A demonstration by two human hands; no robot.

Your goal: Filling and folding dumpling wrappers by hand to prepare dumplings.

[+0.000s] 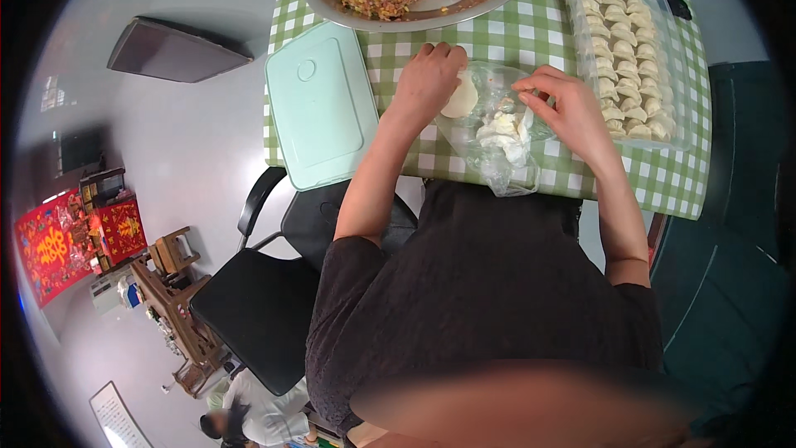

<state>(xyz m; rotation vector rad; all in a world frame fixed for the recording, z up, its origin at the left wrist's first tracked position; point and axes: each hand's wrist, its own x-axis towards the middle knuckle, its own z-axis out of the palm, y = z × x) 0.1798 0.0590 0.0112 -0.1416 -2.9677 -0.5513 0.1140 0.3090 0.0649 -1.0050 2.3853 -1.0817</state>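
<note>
A round, pale dumpling wrapper (461,96) lies at the left side of a clear plastic bag (497,172) near the table's front edge. At the wrapper's upper left edge, my left hand (431,75) has its fingers curled in and closed on it. Crumpled white material, perhaps dough or wrappers, (506,134) sits in or on the bag; which one I cannot tell. My right hand (572,108) is over the bag's right side, thumb and fingertips drawn together. Whatever is between those fingertips is too small to make out.
A metal basin (319,8) of chopped filling, with a utensil in it, stands at the far side. Rows of dumplings fill a clear tray (681,129) at right. A mint-green lid (319,112) lies left. Black chairs (257,307) stand below left; a person (265,406) is farther off.
</note>
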